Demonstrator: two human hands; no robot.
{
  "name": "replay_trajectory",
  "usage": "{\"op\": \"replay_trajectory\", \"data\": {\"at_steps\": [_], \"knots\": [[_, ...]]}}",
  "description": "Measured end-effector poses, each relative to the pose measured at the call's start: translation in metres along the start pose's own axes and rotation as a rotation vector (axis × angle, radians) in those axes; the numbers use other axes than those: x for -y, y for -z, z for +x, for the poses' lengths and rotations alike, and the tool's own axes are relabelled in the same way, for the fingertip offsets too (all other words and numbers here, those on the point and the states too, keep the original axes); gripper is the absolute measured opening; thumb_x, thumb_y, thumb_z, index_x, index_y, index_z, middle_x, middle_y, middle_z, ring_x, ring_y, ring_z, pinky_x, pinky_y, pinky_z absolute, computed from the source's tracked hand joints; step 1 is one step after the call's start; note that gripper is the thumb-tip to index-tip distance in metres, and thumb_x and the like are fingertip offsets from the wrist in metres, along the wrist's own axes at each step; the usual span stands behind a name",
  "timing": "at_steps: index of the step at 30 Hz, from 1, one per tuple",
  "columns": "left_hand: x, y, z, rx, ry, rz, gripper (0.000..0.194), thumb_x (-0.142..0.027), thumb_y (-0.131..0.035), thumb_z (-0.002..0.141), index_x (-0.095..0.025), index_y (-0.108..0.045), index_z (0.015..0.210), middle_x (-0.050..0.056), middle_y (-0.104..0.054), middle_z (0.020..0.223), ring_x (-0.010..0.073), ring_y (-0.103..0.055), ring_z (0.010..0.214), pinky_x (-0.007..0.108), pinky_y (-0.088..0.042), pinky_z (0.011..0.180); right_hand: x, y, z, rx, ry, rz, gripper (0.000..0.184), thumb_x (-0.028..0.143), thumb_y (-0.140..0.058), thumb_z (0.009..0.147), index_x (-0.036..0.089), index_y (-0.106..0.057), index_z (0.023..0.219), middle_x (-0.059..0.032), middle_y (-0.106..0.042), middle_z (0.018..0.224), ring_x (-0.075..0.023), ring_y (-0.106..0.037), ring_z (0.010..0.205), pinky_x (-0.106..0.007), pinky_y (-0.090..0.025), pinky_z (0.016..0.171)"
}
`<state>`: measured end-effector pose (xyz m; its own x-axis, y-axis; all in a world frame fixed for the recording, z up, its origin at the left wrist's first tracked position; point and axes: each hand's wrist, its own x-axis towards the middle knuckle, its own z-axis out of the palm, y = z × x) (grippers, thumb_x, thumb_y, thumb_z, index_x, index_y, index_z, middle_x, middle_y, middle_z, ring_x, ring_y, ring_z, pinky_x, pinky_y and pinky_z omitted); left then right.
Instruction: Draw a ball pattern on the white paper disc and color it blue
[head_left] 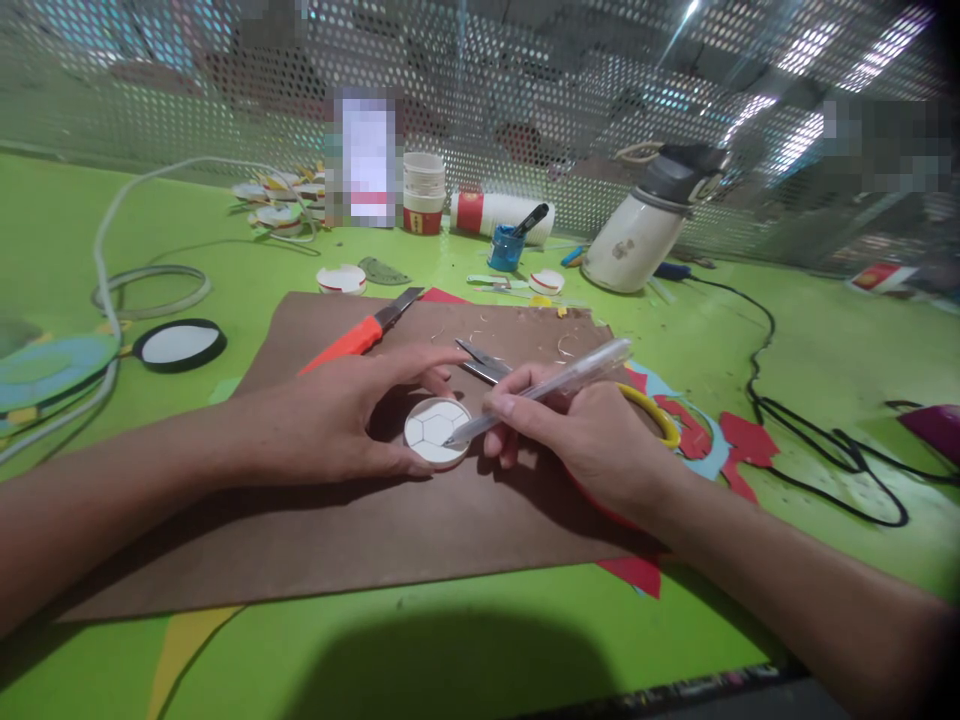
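Note:
My left hand (349, 410) curves around a small round white disc (429, 422), thumb at its near edge and a finger at its far edge. Dark lines on the disc make a football-like pattern. In my right hand (600, 425) is a clear-barrelled pen (574, 370), its tip on or just over the disc's face. Both hands are above a brown board (360, 540). Behind them lie an orange utility knife (352, 340) and scissors (484, 362), whose yellow handle is partly hidden by my right hand.
Red and light-blue paper scraps (750, 440) lie at right beside a black cord (810, 500). Toward the back stand a white bottle (630, 240), a blue paint jar (506, 248), paper cups (424, 200) and a phone (367, 150). A white cable (101, 250) loops at left.

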<state>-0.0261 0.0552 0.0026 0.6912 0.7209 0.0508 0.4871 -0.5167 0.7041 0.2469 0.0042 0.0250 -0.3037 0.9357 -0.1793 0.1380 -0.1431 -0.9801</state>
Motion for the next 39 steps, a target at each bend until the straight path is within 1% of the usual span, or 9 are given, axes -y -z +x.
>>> {"op": "replay_trajectory", "data": {"at_steps": [5,9,13,17,21,24,29,34,39], "knots": [[0.003,-0.001,0.0,-0.018,-0.047,-0.008,0.1,-0.073,-0.092,0.091,-0.045,-0.055,0.18,0.005,-0.086,0.151,0.039,-0.083,0.138,0.053,-0.065,0.129,-0.001,0.001,0.0,0.007,0.001,-0.01,0.026,0.036,-0.094,0.097,0.025,-0.073,0.088,0.0004,-0.084,0.075,-0.0158,-0.075,0.067,-0.03,-0.062,0.071],[0.005,-0.002,0.0,-0.01,-0.025,0.001,0.102,-0.07,-0.091,0.092,-0.042,-0.053,0.182,0.006,-0.085,0.153,0.0388,-0.082,0.139,0.052,-0.065,0.128,0.0,0.001,0.001,0.007,-0.012,0.001,0.025,0.033,-0.093,0.097,0.024,-0.072,0.085,0.0002,-0.083,0.074,-0.0154,-0.074,0.066,-0.03,-0.061,0.071],[0.004,-0.002,0.0,-0.005,0.0,0.011,0.106,-0.072,-0.092,0.09,-0.041,-0.051,0.183,0.008,-0.084,0.154,0.0407,-0.081,0.14,0.055,-0.065,0.128,0.0,0.0,0.001,0.008,-0.007,-0.002,0.026,0.035,-0.094,0.096,0.024,-0.072,0.086,0.0002,-0.083,0.073,-0.0151,-0.074,0.066,-0.029,-0.061,0.07],[0.005,-0.001,0.0,0.0,0.003,0.017,0.106,-0.075,-0.091,0.092,-0.044,-0.049,0.184,0.007,-0.083,0.158,0.0411,-0.079,0.144,0.054,-0.064,0.128,-0.001,0.001,0.001,-0.007,0.012,-0.029,0.027,0.038,-0.093,0.097,0.024,-0.073,0.086,-0.0006,-0.084,0.074,-0.0165,-0.075,0.067,-0.031,-0.061,0.071],[0.006,-0.002,-0.001,-0.008,0.006,0.024,0.107,-0.073,-0.093,0.091,-0.045,-0.049,0.184,0.006,-0.085,0.155,0.0409,-0.08,0.142,0.054,-0.065,0.127,-0.002,0.002,0.001,-0.011,0.035,-0.059,0.028,0.039,-0.093,0.097,0.024,-0.074,0.083,-0.0017,-0.084,0.075,-0.0172,-0.076,0.069,-0.032,-0.062,0.073],[0.009,-0.002,-0.002,0.002,-0.001,0.021,0.108,-0.074,-0.093,0.092,-0.046,-0.047,0.186,0.005,-0.084,0.158,0.0404,-0.079,0.145,0.053,-0.065,0.127,-0.002,0.002,0.001,-0.007,0.036,-0.04,0.029,0.041,-0.094,0.097,0.024,-0.074,0.085,-0.0016,-0.084,0.075,-0.0174,-0.076,0.068,-0.032,-0.062,0.071],[0.015,0.0,-0.005,0.019,-0.037,0.019,0.104,-0.069,-0.092,0.098,-0.051,-0.043,0.188,0.002,-0.08,0.164,0.0369,-0.079,0.147,0.048,-0.064,0.127,-0.001,0.001,0.0,0.011,0.009,0.009,0.031,0.04,-0.099,0.092,0.024,-0.073,0.085,0.0006,-0.083,0.072,-0.0158,-0.075,0.066,-0.03,-0.062,0.071],[0.017,-0.001,-0.005,0.015,-0.03,-0.003,0.106,-0.068,-0.094,0.096,-0.051,-0.043,0.188,0.003,-0.081,0.162,0.0375,-0.079,0.146,0.049,-0.065,0.125,-0.002,0.002,0.0,0.011,0.037,0.014,0.032,0.043,-0.097,0.095,0.024,-0.073,0.087,-0.0003,-0.083,0.074,-0.0159,-0.075,0.066,-0.031,-0.062,0.072],[0.016,-0.005,-0.003,0.005,-0.027,-0.042,0.105,-0.063,-0.095,0.096,-0.05,-0.044,0.187,0.002,-0.083,0.16,0.0352,-0.082,0.142,0.045,-0.067,0.121,-0.001,0.001,0.0,0.013,0.026,0.009,0.025,0.035,-0.093,0.098,0.023,-0.074,0.087,0.0007,-0.083,0.074,-0.0148,-0.076,0.067,-0.03,-0.063,0.072]]}}
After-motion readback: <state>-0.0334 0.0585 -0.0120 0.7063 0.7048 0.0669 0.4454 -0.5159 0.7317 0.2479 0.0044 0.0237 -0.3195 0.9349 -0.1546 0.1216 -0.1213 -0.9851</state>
